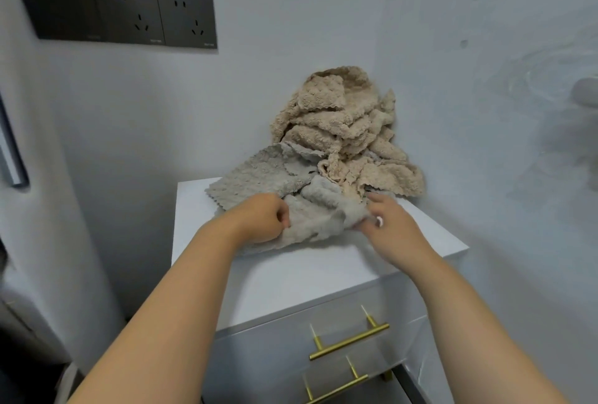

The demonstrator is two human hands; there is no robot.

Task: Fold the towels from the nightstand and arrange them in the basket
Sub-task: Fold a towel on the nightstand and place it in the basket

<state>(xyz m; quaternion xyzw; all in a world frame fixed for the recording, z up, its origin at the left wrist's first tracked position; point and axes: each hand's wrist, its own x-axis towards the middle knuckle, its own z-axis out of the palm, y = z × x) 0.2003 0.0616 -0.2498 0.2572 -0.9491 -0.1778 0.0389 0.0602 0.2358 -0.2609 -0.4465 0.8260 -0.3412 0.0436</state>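
Grey towel: left grip clenched on near edge, right grip pinching opposite edge. Advise lifting clear of beige pile, corners matched.

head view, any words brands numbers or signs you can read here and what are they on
No text here can be read.
On the dark wall plates: a tiny pale mark at the bottom edge of each, too small and blurred to read.
On the grey towel, the beige towel, the nightstand and its brass handles: no text shows.
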